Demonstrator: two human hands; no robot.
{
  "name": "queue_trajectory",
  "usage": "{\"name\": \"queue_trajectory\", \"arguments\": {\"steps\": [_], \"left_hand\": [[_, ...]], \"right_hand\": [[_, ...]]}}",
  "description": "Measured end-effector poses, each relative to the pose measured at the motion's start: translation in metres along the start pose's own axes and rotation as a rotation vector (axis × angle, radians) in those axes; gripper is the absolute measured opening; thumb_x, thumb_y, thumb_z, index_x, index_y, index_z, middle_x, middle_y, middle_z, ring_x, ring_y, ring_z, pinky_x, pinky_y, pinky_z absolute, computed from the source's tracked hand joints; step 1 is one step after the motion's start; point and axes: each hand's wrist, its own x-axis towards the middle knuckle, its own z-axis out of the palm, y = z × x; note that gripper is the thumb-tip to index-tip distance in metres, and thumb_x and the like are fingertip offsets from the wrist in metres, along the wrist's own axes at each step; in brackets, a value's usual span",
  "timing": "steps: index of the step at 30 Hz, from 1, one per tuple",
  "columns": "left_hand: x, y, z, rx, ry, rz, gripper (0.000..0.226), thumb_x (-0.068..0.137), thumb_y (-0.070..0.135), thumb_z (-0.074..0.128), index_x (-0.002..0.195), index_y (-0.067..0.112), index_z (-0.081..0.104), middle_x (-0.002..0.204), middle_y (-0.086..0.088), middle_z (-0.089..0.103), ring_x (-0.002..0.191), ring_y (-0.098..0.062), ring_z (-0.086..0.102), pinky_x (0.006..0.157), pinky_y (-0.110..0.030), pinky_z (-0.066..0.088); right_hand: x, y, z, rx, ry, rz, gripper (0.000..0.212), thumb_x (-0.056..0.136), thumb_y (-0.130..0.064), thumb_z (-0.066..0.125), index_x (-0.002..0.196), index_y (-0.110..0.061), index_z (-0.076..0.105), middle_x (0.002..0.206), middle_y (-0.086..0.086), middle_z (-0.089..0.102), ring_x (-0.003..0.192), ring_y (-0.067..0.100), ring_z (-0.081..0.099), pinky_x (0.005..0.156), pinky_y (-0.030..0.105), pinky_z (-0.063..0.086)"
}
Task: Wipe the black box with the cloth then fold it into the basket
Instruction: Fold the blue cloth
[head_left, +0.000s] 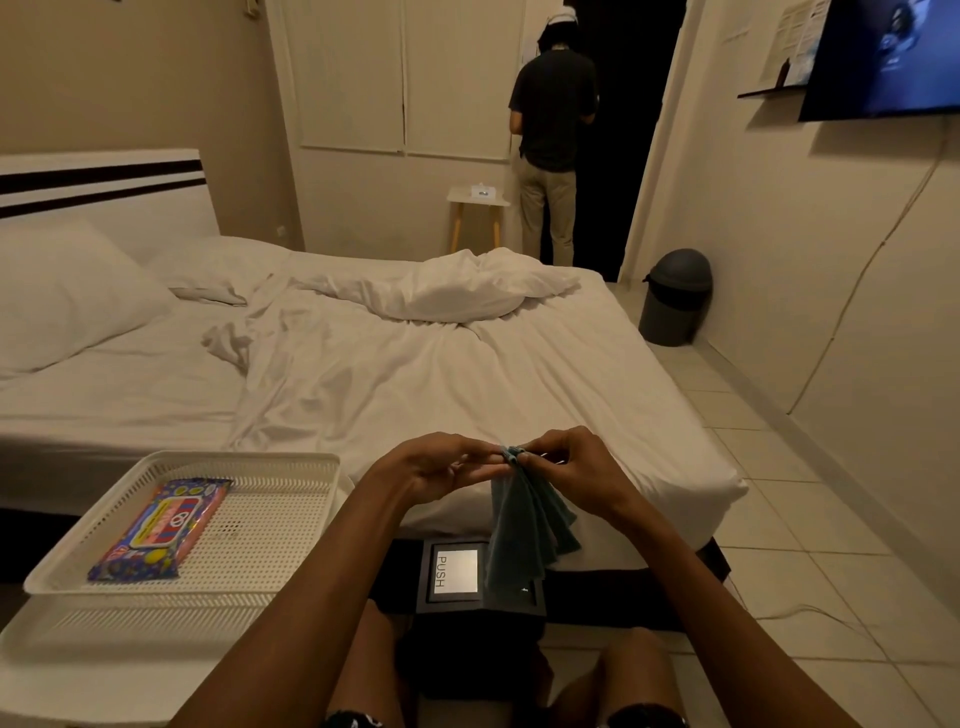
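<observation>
Teal terry cloth (530, 525) hangs from a single gathered edge, pinched at the top between the fingertips of the left hand (434, 467) and the right hand (576, 467); both hands are closed on that bunched edge, touching one another, and nothing else supports the fabric; below the grip the cloth falls in loose pleats, its lower hem brushing or just clearing the black box (480, 587), which sits directly beneath the grip with its "PUSH" panel facing up; whether hem and lid touch cannot be told. Judgement of risk: the hold is narrow and fingertip-only, so a slip by either hand would drop the cloth onto the box or the floor beside it; pleats bunched this tightly may fold unevenly, giving a lopsided bundle; a trailing hem could snag the box's raised frame. The white basket (78, 561) lies well to the left of the grip and below it, already holding a pack of wipes (161, 530); a careless transfer could land the cloth on the pack rather than the bare mesh.
</observation>
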Motion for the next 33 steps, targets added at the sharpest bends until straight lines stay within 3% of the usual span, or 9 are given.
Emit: {"name": "queue_trajectory", "arguments": {"steps": [5,10,15,20,24,27,29,31,33], "left_hand": [[-0.001,-0.010,-0.006,0.196,-0.034,0.057,0.051,0.107,0.035,0.033,0.125,-0.004,0.062,0.123,-0.023,0.069,0.115,-0.037,0.067,0.102,-0.046,0.053],[0.001,-0.010,-0.014,0.250,-0.157,0.034,0.097,0.094,0.070,0.001,0.126,0.003,0.063,0.130,-0.019,0.066,0.132,-0.041,0.050,0.118,-0.051,0.026],[-0.001,-0.003,-0.015,0.243,-0.242,-0.024,0.117,0.081,0.086,-0.004,0.133,0.000,0.056,0.135,-0.022,0.061,0.139,-0.045,0.040,0.124,-0.054,0.014],[-0.002,-0.003,-0.017,0.297,-0.246,-0.006,0.113,0.085,0.082,-0.005,0.135,0.002,0.059,0.137,-0.018,0.062,0.141,-0.036,0.040,0.124,-0.051,0.012],[-0.002,-0.004,-0.023,0.448,-0.207,0.009,0.093,0.095,0.071,0.002,0.135,0.011,0.061,0.137,-0.008,0.063,0.141,-0.026,0.038,0.120,-0.050,0.010],[-0.001,-0.007,-0.024,0.695,-0.073,0.131,0.060,0.099,0.060,0.035,0.132,0.020,0.064,0.133,-0.001,0.066,0.133,-0.020,0.050,0.116,-0.045,0.027],[0.002,-0.011,-0.024,0.868,0.070,0.301,0.035,0.096,0.040,0.059,0.127,0.024,0.066,0.125,-0.003,0.071,0.121,-0.018,0.062,0.106,-0.036,0.046],[0.006,-0.018,-0.026,0.952,0.122,0.397,0.031,0.094,0.016,0.065,0.124,0.025,0.065,0.118,-0.008,0.072,0.116,-0.019,0.066,0.091,-0.023,0.052],[0.012,-0.026,-0.027,1.076,0.138,0.428,0.037,0.092,0.006,0.064,0.123,0.026,0.065,0.125,-0.009,0.067,0.119,-0.020,0.061,0.091,-0.024,0.050]], "right_hand": [[-0.003,0.003,-0.005,0.037,-0.041,0.014,0.023,0.086,-0.029,0.074,0.105,-0.017,0.079,0.094,-0.001,0.074,0.089,0.015,0.066,0.078,0.028,0.054],[-0.001,0.008,-0.009,0.045,-0.040,0.012,0.023,0.083,-0.026,0.078,0.104,-0.016,0.079,0.087,-0.005,0.072,0.085,0.016,0.066,0.077,0.031,0.057],[0.000,0.012,-0.007,0.049,-0.018,0.005,0.027,0.078,-0.027,0.082,0.101,-0.013,0.080,0.086,-0.003,0.073,0.081,0.016,0.069,0.072,0.025,0.059],[0.003,0.014,-0.011,0.021,-0.025,-0.002,0.018,0.082,-0.018,0.079,0.099,-0.014,0.080,0.085,-0.005,0.074,0.080,0.016,0.070,0.073,0.026,0.060],[0.003,0.012,-0.016,0.030,-0.054,-0.006,0.010,0.084,-0.021,0.078,0.092,-0.026,0.080,0.083,-0.010,0.075,0.080,0.011,0.071,0.072,0.026,0.061],[0.004,0.008,-0.021,0.007,-0.049,-0.014,0.015,0.087,-0.018,0.074,0.086,-0.032,0.076,0.080,-0.014,0.073,0.078,0.006,0.070,0.070,0.023,0.060],[0.006,0.006,-0.025,0.001,-0.039,-0.015,0.016,0.089,-0.014,0.071,0.088,-0.029,0.075,0.081,-0.013,0.072,0.077,0.007,0.069,0.069,0.019,0.058],[0.007,0.003,-0.030,0.000,-0.030,-0.018,0.014,0.091,-0.011,0.068,0.092,-0.023,0.075,0.083,-0.009,0.072,0.079,0.011,0.069,0.070,0.019,0.058],[0.009,-0.001,-0.036,-0.013,-0.039,-0.027,0.012,0.092,-0.009,0.066,0.095,-0.016,0.075,0.086,-0.003,0.072,0.082,0.014,0.068,0.073,0.020,0.058]]}}
